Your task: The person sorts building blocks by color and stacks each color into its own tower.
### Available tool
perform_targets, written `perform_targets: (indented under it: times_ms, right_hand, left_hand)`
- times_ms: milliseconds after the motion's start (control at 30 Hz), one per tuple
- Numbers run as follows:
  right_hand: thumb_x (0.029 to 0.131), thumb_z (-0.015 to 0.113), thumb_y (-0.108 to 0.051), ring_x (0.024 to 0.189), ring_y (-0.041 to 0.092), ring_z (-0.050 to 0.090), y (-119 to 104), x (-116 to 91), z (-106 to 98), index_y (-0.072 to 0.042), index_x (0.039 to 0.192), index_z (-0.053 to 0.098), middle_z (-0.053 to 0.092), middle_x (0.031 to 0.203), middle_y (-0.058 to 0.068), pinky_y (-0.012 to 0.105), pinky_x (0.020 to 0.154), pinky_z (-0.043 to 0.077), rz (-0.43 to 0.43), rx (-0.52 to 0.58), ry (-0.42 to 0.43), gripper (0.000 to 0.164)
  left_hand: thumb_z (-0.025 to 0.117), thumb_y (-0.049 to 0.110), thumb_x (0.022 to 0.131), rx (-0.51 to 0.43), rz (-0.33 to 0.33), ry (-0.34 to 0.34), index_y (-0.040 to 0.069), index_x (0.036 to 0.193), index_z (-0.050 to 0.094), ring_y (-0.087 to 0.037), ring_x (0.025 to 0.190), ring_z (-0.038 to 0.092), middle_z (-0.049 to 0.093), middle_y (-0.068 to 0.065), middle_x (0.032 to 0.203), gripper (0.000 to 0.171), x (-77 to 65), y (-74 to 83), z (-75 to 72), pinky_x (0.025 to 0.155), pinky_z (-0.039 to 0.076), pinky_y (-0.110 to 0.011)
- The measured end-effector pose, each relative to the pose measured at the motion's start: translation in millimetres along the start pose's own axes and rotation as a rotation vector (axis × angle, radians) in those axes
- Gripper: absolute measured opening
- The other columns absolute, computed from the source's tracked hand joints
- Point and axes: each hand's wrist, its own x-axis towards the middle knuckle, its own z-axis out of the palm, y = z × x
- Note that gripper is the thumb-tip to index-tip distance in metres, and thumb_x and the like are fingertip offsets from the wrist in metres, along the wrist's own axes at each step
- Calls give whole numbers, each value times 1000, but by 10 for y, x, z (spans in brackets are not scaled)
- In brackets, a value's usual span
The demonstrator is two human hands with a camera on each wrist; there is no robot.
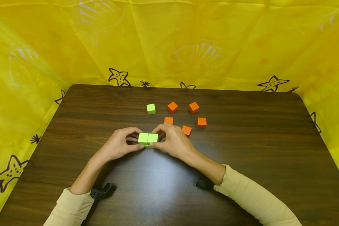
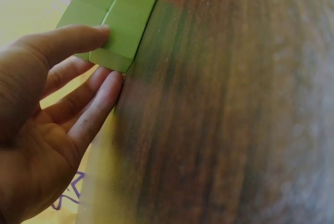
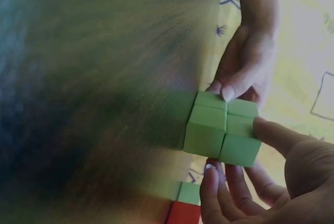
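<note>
At frame centre on the counter [image 1: 243,150], my left hand [image 1: 117,146] and right hand [image 1: 173,142] pinch the green cube block [image 1: 148,138] from opposite ends; it seems light, stiff, smooth-faced, best gripped on flat sides.

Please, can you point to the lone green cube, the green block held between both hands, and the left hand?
lone green cube [image 1: 151,108], head view, top face.
green block [image 1: 148,138], head view, top, near the seam.
left hand [image 1: 117,147], head view, back of the hand.
</note>
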Motion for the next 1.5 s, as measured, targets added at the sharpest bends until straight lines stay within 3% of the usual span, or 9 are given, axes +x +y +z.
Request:
perform_targets:
  times_ms: [433,700,1000,1500]
  right_hand:
    - [78,87,-22,82,12,66,5,12,12,-18,103,69,67,92,-7,22,62,52,-25,-13,-13,31]
    - [80,85,-33,87,12,66,19,64,-87,-11,112,70,70,100,0,23,74,55,-39,9,2,42]
    - [81,83,-33,94,19,66,7,163,-216,-10,112,70,71,103,4,31,80,56,-57,19,25,41]
    - [83,82,-34,91,22,67,62,428,-364,-11,112,70,71,105,7,30,76,54,-57,-7,53,39]
  left_hand:
    - [82,4,81,11,-7,2,5,111,68,-23,96,70,68,-11,107,33,-6,8,-1,83,58,-29]
    - [82,2,80,2,-8,-6,6,110,68,-22,96,70,68,-10,106,33,0,13,-1,83,59,-29]
    - [83,5,80,20,-17,-11,7,111,67,-23,98,69,68,-9,107,35,5,14,-6,85,58,-31]
    - [84,4,79,27,1,-22,6,116,65,-22,95,68,67,-9,106,41,-1,29,7,82,59,-31]
